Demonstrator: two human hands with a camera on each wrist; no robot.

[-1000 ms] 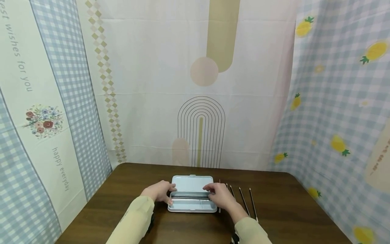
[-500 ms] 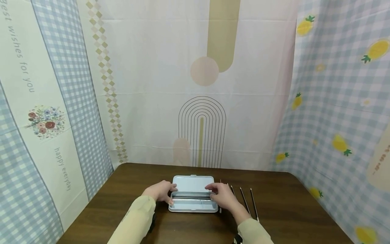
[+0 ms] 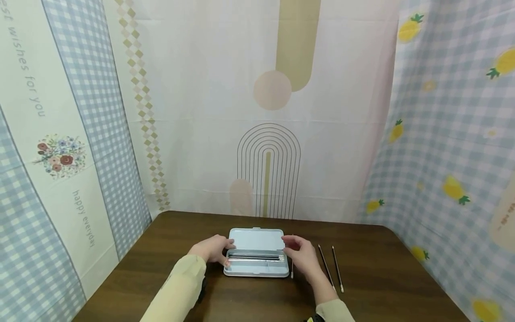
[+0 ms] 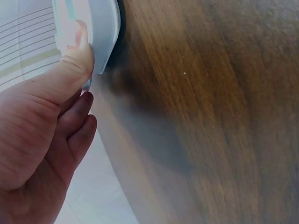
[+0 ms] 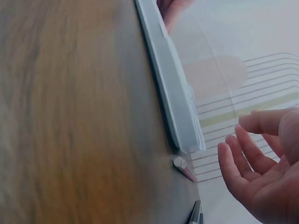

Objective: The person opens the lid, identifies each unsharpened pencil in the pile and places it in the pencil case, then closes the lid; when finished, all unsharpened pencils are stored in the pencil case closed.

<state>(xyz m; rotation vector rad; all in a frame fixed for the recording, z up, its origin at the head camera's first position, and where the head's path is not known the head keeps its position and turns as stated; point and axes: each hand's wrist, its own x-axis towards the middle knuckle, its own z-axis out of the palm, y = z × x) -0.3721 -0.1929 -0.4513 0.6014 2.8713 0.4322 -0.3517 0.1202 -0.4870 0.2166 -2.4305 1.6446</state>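
A pale blue pencil case (image 3: 256, 270) lies on the table with its lid (image 3: 256, 239) swung back. Several dark pencils (image 3: 254, 257) with white ends rest in its rear compartment. At the case's left end my left hand (image 3: 210, 248) grips the edge, thumb over the rim; the left wrist view shows the thumb (image 4: 77, 60) on the case. My right hand (image 3: 302, 255) hovers just off the right end, fingers loosely bent and nothing visible between them. Beneath it, a pencil (image 3: 292, 270) lies close to the case, partly hidden.
Two dark pencils lie right of my right hand: one nearer (image 3: 327, 268), one farther out (image 3: 338, 269). The brown wooden table (image 3: 386, 277) meets a patterned cloth backdrop (image 3: 334, 170) behind. Checked cloth (image 3: 434, 179) hangs along the right side.
My right hand has drawn back from the pencils in the case to beyond its right end. The pencils' white ends now show there. My left hand stays on the case.
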